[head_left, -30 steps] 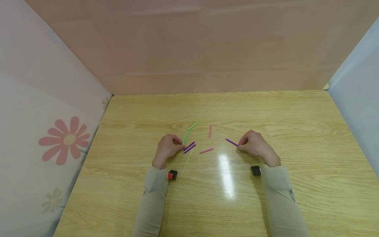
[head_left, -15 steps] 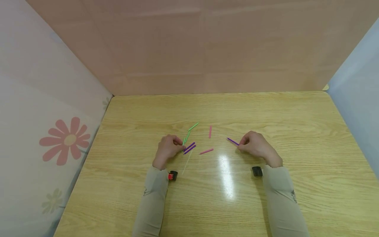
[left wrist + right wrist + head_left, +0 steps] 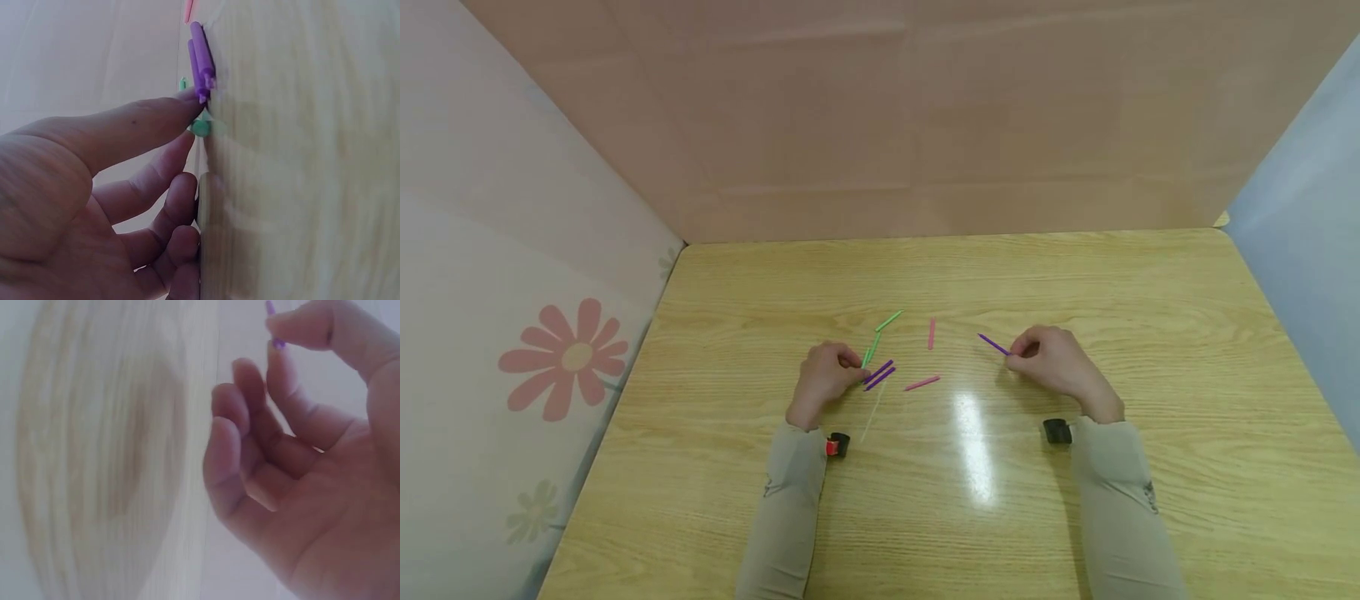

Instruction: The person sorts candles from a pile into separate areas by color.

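My left hand (image 3: 826,377) rests low on the table, thumb and forefinger pinching a green birthday candle (image 3: 200,128) by its flat end. Beside the thumb two purple candles (image 3: 880,375) lie nearly parallel; their narrow tips show in the left wrist view. Two more green candles, one farthest back (image 3: 889,321), lie in line beyond that hand. Off to the right, my right hand (image 3: 1051,360) holds a purple candle (image 3: 994,344) above the table between thumb and forefinger, its other fingers loosely curled. Most of this candle falls outside the right wrist view.
Two pink candles, one upright in view (image 3: 932,334) and one slanted (image 3: 922,383), lie between the hands. A pale thin line (image 3: 873,412) runs on the wooden table (image 3: 1195,350) near the left hand. Pinkish-brown (image 3: 925,125) and white partitions surround the table.
My right hand has shifted a little right and away from me with the purple candle. The left hand has stayed nearly still; the green candle in it has shifted slightly.
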The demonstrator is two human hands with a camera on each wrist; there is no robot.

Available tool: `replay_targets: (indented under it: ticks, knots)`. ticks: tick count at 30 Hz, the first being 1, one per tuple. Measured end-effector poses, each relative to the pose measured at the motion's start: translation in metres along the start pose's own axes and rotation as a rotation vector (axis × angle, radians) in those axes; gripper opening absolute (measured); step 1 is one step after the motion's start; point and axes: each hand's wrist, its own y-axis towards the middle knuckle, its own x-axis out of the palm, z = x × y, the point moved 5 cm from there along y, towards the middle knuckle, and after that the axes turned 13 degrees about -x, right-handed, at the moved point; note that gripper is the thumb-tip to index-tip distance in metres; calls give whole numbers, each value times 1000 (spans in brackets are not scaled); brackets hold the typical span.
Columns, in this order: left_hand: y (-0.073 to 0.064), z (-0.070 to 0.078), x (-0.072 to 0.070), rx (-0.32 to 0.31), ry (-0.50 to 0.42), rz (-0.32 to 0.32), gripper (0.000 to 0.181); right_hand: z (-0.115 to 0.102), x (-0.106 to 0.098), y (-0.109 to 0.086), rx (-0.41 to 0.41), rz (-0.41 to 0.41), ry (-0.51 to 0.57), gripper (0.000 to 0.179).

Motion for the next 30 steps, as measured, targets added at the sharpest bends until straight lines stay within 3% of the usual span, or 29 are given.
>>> replay_targets:
  ticks: [5, 15, 30]
  knots:
    - [2, -2, 1, 6, 2, 5, 19, -3, -4, -2, -25, 44, 51, 11]
    - [2, -1, 1, 9, 12, 3, 18, -4, -11, -4, -71, 150, 39, 9]
    - [0, 1, 1, -4, 16, -11, 17, 12, -33, -17, -1, 283, 16, 12]
